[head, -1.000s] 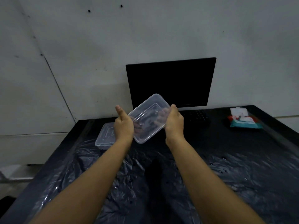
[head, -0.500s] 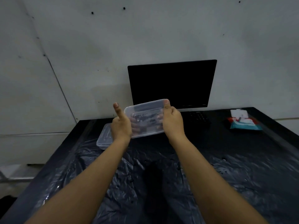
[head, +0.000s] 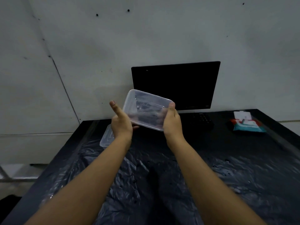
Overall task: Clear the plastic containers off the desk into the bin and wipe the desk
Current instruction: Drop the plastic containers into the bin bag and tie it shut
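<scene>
Head view: clear rectangular plastic container [head: 146, 109] held up over the black plastic-covered table [head: 211, 168], tilted, looks empty. Right hand [head: 172, 118] fingers closed on its right end; left hand [head: 121, 123] fingers under its left edge, thumb sticking up free. Second clear plastic container [head: 106, 138] flat on table, partly behind left hand

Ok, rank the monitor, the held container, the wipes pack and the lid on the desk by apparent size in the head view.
1. Monitor, clearly largest.
2. Held container, though it is nearer the camera, which flatters it.
3. Wipes pack and lid: not ranked, since the left hand hides part of the lid.
</scene>
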